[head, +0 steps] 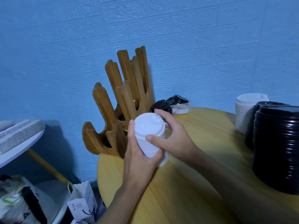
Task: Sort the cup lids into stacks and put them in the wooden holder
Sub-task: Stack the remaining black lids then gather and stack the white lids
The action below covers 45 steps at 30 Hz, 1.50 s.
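White, ribbed and tilted, a stack of lids (149, 135) is clamped between both hands over the near-left part of the desk (194, 183), just in front of the wooden holder (111, 101). The left hand (139, 154) wraps it from below and from the left. The right hand (174, 136) grips it from the right, thumb across the ribs and fingers curled over the top rim.

Dark shapes show in the holder's lower slots, too hidden to name. Behind the holder lie loose black lids (161, 106) beside a clear tub (182, 109) with pale lids in it. At the desk's right edge stand two tall stacks of black lids (278, 147), with another white stack (244, 113) just behind them, well apart from the hands.

The desk is round, with a yellow wood grain. Behind it runs a blue wall (64, 46) embossed like brick. To the left stands a white-rimmed table (19, 147) with a yellow leg (48, 167), and a white paper bag (84, 204) sits on the floor.
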### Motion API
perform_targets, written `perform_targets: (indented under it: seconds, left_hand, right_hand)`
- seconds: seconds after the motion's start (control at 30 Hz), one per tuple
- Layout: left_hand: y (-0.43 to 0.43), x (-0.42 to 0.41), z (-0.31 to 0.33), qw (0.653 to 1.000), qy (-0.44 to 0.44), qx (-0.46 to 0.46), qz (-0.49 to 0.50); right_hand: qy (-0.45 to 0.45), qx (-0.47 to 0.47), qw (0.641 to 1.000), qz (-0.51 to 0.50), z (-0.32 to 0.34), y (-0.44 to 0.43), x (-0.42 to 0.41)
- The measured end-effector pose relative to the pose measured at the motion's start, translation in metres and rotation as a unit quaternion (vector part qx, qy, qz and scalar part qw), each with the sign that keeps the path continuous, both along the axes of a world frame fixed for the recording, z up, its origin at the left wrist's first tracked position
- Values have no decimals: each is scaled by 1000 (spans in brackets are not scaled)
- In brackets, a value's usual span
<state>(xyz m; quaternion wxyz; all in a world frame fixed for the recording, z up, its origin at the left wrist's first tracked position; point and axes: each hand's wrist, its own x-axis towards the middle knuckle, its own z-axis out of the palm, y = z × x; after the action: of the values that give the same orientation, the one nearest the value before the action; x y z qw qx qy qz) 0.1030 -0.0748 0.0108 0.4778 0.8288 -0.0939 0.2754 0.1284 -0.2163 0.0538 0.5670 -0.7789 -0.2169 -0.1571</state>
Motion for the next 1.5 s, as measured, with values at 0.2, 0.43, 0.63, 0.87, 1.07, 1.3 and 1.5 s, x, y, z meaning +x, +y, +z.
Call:
perform_targets:
  seconds: [0.2, 0.43, 0.63, 0.87, 1.07, 1.3, 1.5]
  left_hand:
    - [0, 0, 0, 1000, -5, 11, -1]
    - [0, -2, 1, 1000, -18, 20, -4]
    - [0, -1, 0, 1000, -8, 24, -3]
    - [1, -1, 0, 1000, -13, 22, -2]
    - [0, -1, 0, 1000, -10, 24, 1]
    - [-1, -1, -1, 999, -34, 40, -3]
    - [0, -1, -3, 998, -39, 43, 1]
  right_hand:
    - [-17, -3, 998, -64, 1, 4, 0]
    - [-31, -35, 998, -33, 2, 2, 0]
    - [-38, -46, 997, -53, 5, 3, -3]
    - [-28, -26, 999, -33, 4, -6, 0]
    - [-45, -42, 995, -77, 3, 5, -1]
    - [-16, -23, 998, -49, -1, 3, 3]
    - [6, -30, 999, -35, -7, 4, 7]
